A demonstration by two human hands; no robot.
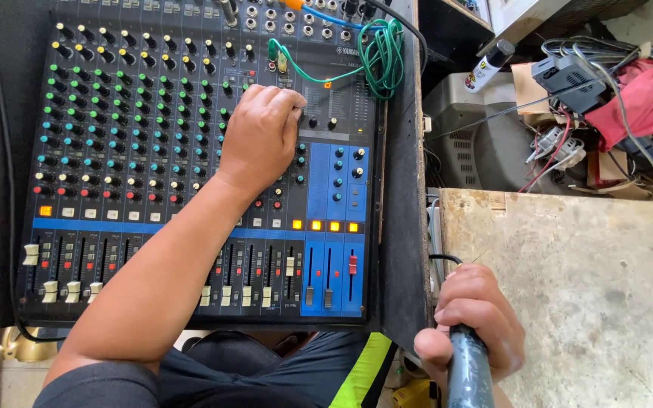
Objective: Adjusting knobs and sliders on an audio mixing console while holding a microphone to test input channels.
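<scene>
My left hand (260, 136) sits curled on the mixing console (190, 162), fingers narrowed around a small knob I can't see beneath them, above the fader rows. I judge the turn goes best slowly, wrist resting on the panel so I don't bump the neighbouring knobs (333, 123) just right of my fingertips. The green cable (382, 57) coils beyond them. Well off to the right, my right hand (478, 325) is wrapped tight round a grey-blue handle (468, 374), beside the pale worktop (591, 287)
</scene>
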